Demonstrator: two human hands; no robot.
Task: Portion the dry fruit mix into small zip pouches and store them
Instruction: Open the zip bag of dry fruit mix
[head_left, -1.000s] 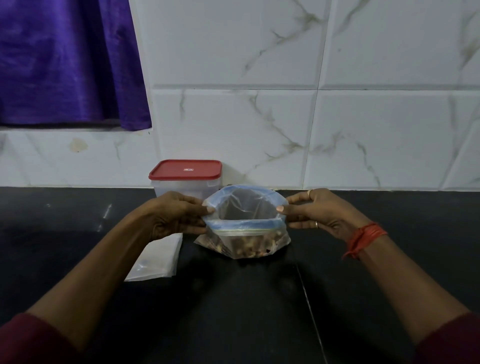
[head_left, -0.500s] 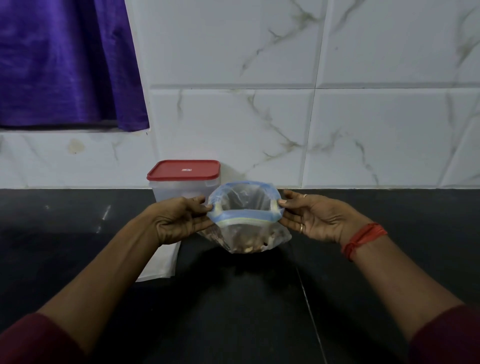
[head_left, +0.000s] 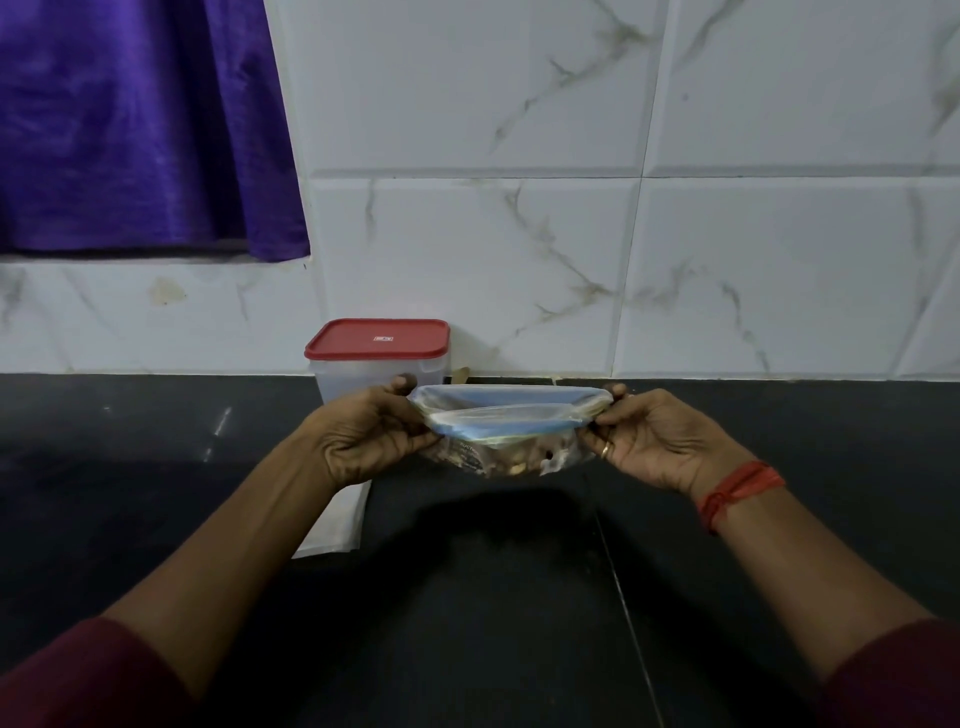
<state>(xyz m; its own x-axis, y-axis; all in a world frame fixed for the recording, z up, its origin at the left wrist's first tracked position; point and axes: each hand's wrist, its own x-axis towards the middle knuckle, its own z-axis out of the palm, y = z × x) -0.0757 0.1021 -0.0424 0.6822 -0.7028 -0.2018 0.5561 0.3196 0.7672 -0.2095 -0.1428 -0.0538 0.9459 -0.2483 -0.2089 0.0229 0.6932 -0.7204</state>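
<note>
A clear zip pouch (head_left: 506, 415) with a blue zip strip hangs a little above the black counter (head_left: 493, 597), with dry fruit mix (head_left: 511, 460) in its bottom. My left hand (head_left: 371, 436) pinches the pouch's left end of the mouth, and my right hand (head_left: 649, 441) pinches the right end. The mouth is stretched wide and flat between them, with a narrow gap still showing. A clear container with a red lid (head_left: 377, 358) stands behind my left hand against the wall.
Flat empty pouches (head_left: 337, 525) lie on the counter under my left wrist. A white marble-tiled wall (head_left: 623, 234) runs behind the counter, and a purple curtain (head_left: 135, 124) hangs at the upper left.
The pouch stood on the counter with a round open mouth. Both hands lifted it slightly and pulled its ends apart, flattening the mouth into a long narrow slit.
</note>
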